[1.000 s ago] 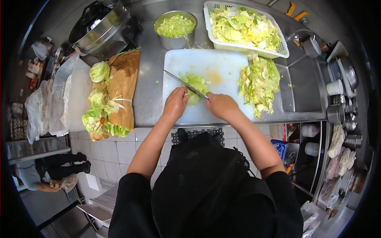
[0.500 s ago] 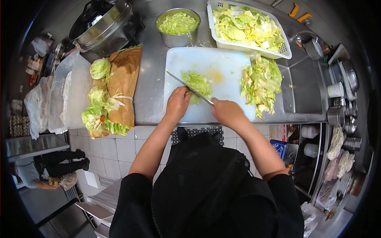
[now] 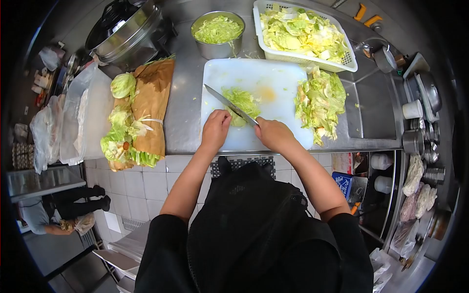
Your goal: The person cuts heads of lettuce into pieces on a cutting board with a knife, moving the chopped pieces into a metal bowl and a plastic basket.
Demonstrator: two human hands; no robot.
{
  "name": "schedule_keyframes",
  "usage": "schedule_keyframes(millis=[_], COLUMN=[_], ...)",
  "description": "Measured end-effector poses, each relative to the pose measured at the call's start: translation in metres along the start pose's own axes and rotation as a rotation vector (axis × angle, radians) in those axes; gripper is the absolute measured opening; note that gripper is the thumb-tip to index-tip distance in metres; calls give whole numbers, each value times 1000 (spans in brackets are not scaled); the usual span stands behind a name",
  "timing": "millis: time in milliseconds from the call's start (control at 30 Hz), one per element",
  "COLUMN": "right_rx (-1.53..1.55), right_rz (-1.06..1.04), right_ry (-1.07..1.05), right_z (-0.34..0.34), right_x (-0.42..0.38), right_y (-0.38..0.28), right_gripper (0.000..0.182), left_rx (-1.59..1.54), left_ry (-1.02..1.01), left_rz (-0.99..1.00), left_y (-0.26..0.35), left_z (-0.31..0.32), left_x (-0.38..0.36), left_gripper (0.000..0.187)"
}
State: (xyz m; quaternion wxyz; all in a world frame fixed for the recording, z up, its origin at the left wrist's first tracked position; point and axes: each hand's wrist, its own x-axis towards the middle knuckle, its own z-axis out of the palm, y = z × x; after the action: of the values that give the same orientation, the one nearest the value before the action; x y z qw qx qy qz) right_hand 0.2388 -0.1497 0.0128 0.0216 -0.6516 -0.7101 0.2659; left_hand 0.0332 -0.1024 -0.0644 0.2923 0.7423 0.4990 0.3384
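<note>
My right hand [image 3: 274,134] is closed round the handle of a long knife [image 3: 228,103], whose blade slants up to the left across a small pile of shredded lettuce [image 3: 243,101] on the white cutting board [image 3: 278,78]. My left hand [image 3: 215,128] has its fingers curled beside the blade, at the lower left of the pile; what it holds, if anything, is hidden. Loose lettuce leaves [image 3: 322,100] lie over the board's right edge. Behind the board, a round metal bowl [image 3: 218,49] contains shredded lettuce, and a white basket [image 3: 303,58] contains torn leaves.
Lettuce heads [image 3: 123,85] and a brown paper bag [image 3: 152,97] lie on the left, near a clear plastic tub [image 3: 97,112]. A metal sink [image 3: 373,107] is at the right. Another person [image 3: 44,215] is at the far left.
The knife handle and my right hand have shifted slightly up and left, and the blade shows more of its flat side. My left hand has moved slightly down and left.
</note>
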Motion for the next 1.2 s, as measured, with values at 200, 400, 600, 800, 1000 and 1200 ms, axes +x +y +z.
schedule_keyframes(millis=[200, 400, 600, 800, 1000, 1200], right_rx=[-108, -113, -94, -99, -71, -85], right_rz=[-62, -63, -99, -65, -19, -37], right_ry=[-12, 13, -8, -29, -37, -77], right_z=[-39, 2, -29, -26, -5, -25], right_x=[-27, 3, -25, -6, -1, -17], right_y=[-14, -5, -13, -12, -15, -18], right_gripper=[23, 22, 23, 23, 22, 23], left_rx=[61, 135, 77, 89, 112, 48], left_ry=[-17, -7, 37, 24, 57, 23], left_rz=[63, 94, 91, 115, 134, 70], left_y=[1, 2, 2, 4, 1, 3], left_z=[-3, -2, -1, -1, 4, 1], left_x=[0, 5, 2, 4, 3, 2], left_gripper=[15, 15, 13, 13, 11, 12])
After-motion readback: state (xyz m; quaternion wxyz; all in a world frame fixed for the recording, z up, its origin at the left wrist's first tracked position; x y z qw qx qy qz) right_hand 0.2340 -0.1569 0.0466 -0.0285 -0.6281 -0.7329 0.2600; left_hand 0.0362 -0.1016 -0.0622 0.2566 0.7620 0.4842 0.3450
